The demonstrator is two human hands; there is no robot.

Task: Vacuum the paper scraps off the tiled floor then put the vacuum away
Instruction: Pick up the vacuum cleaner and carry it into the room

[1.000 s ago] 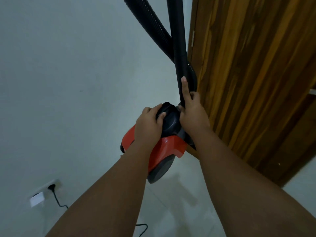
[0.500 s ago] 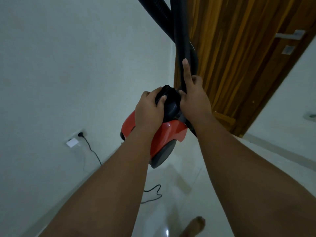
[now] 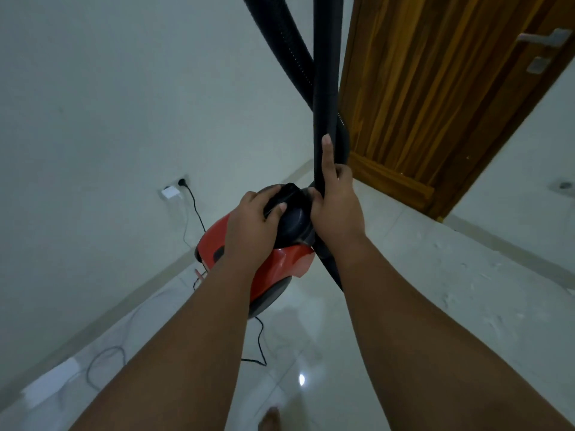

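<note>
A red and black canister vacuum (image 3: 289,262) hangs in front of me above the white tiled floor (image 3: 404,290). My left hand (image 3: 252,231) grips its black top handle (image 3: 292,209). My right hand (image 3: 337,206) is closed around the black rigid wand (image 3: 325,73), index finger stretched up along it. The ribbed black hose (image 3: 280,48) rises behind the wand and leaves the top of the view. Pale specks lie on the tiles at the right (image 3: 494,321).
The black power cord (image 3: 194,206) runs from a wall socket (image 3: 182,183) down the white wall and loops on the floor (image 3: 259,346). A wooden door (image 3: 435,98) with a metal handle (image 3: 544,38) stands at the right. My bare foot (image 3: 269,419) shows at the bottom edge.
The view has tilted down and away from the door, so more floor, cord and socket appear. Both hands keep the same hold on the vacuum and wand.
</note>
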